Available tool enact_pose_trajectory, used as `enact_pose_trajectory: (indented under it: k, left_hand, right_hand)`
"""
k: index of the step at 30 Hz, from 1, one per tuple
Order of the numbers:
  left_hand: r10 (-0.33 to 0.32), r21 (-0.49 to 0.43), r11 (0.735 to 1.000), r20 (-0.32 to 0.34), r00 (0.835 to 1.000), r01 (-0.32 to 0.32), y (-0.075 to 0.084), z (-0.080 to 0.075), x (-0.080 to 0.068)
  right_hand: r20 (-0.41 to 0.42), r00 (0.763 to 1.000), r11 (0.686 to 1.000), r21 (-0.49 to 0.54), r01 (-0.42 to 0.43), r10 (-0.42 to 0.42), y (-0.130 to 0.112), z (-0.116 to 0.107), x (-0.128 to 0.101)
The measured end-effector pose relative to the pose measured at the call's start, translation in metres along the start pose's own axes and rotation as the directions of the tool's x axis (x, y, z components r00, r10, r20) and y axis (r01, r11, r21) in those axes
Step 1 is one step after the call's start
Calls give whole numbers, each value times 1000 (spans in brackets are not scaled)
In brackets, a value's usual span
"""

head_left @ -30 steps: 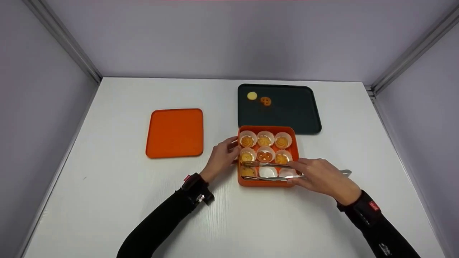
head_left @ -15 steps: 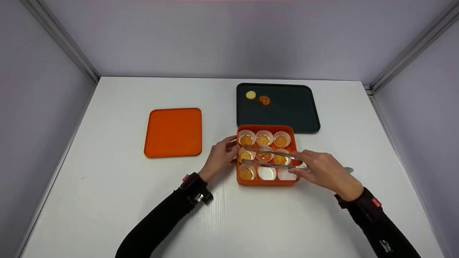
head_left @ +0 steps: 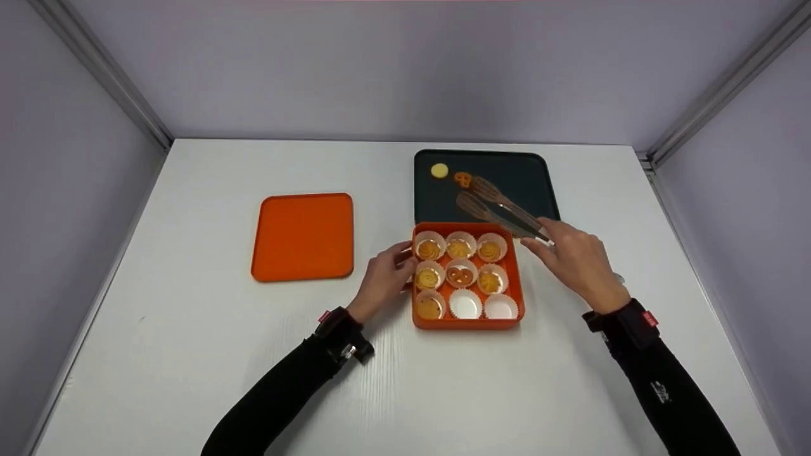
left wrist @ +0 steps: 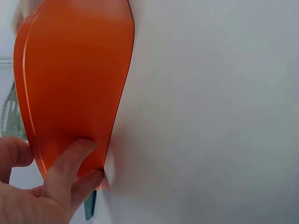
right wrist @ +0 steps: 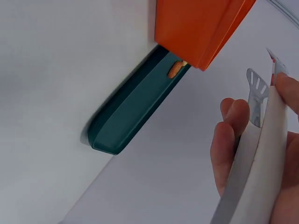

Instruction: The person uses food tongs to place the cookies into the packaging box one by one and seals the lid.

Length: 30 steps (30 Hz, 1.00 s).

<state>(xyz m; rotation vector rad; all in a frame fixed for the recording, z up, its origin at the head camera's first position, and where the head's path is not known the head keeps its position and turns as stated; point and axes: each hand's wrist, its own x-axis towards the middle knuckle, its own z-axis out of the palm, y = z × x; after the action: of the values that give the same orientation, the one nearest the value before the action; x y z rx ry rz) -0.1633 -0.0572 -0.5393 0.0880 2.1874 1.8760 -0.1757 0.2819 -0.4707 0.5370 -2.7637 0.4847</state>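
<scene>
My left hand (head_left: 382,282) holds the left side of an orange box (head_left: 466,323); in the left wrist view its fingers press the outer wall and the thumb lies at the rim. Paper cups fill the box, most bearing cookies, one a small pretzel (head_left: 461,277). Two front cups (head_left: 466,304) show bare white bottoms. My right hand (head_left: 578,259) grips metal serving tongs (head_left: 476,209) with white handles (right wrist: 266,163). Their two slotted heads stand apart over the dark green tray (head_left: 550,190), the upper one beside another pretzel (head_left: 463,180).
A pale round cookie (head_left: 439,171) lies at the tray's far left. An orange square lid-like tray (head_left: 303,237) rests on the white table (head_left: 190,316) to the left. Grey walls (head_left: 405,69) border the table behind and at both sides.
My right hand has carried the tongs from over the box's front rows forward to the green tray, and their heads now point away toward the pretzel. My left hand stays on the box.
</scene>
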Motion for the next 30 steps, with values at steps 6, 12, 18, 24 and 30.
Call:
enact_pose_trajectory:
  k: [6,12,18,24,30]
  left_hand:
    - [17,26,1000,-14,1000,-16,-1,-1,0]
    - [6,13,1000,-21,1000,-6,1,0,0]
    - [11,45,999,-26,1000,-10,0,1,-2]
    - [10,37,999,-17,1000,-10,-1,3,-1]
    - [8,20,1000,-18,1000,-8,-1,2,1]
  right_hand:
    - [41,994,995,-2,-97,97,9,10,31]
    - [92,984,988,-41,-148,152,11,21,53]
    - [99,973,976,-76,-203,210,16,34,63]
    - [87,969,972,-50,-229,233,19,42,67]
    - [95,964,969,-45,-243,246,19,47,71]
